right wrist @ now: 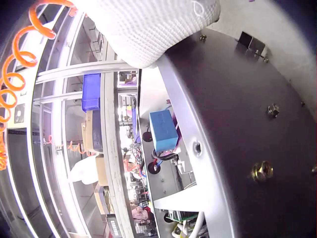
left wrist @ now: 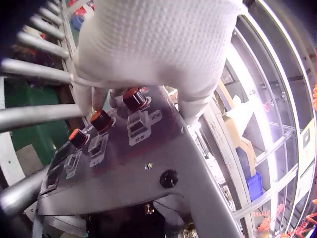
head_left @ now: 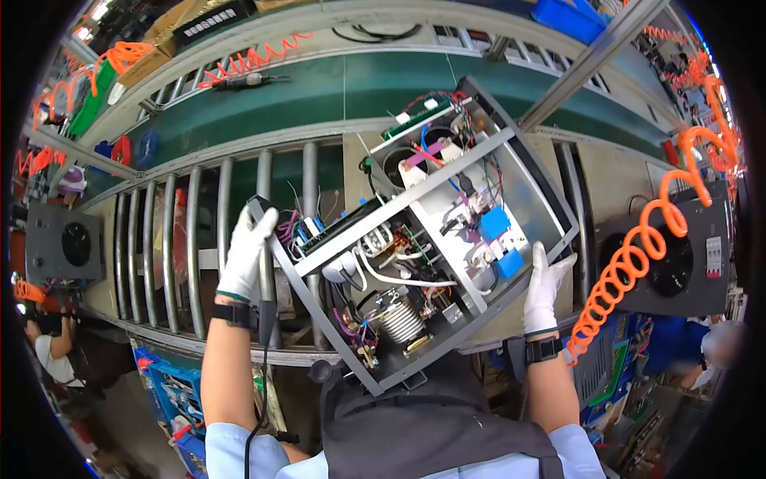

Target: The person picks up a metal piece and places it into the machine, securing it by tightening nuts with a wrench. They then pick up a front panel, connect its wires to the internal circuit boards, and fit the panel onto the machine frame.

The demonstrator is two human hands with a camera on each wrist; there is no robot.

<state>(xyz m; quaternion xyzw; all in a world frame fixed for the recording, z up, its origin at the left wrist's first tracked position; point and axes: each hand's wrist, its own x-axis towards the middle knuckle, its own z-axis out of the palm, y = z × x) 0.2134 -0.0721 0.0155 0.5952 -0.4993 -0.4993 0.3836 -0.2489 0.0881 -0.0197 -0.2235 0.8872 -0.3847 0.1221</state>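
An open grey metal machine chassis (head_left: 391, 209) lies tilted across the roller conveyor, its coil, wiring and two blue block components (head_left: 508, 263) exposed. My gloved left hand (head_left: 246, 254) grips the chassis corner at the control-panel end. In the left wrist view, that glove (left wrist: 158, 44) has its fingers over the panel near the orange-capped knobs (left wrist: 101, 120) and its thumb across the edge. My gloved right hand (head_left: 546, 289) holds the frame at the near right corner. The right wrist view shows this glove (right wrist: 153, 29) over the rim of the dark panel (right wrist: 242, 114); its fingertips are hidden.
Metal rollers (head_left: 193, 247) run to the left under the chassis. A coiled orange air hose (head_left: 630, 259) hangs at right, before another grey machine (head_left: 678, 263). Beyond is a green belt (head_left: 319, 80) with a screwdriver-like tool (head_left: 243, 81). A metal post (head_left: 586, 68) slants at upper right.
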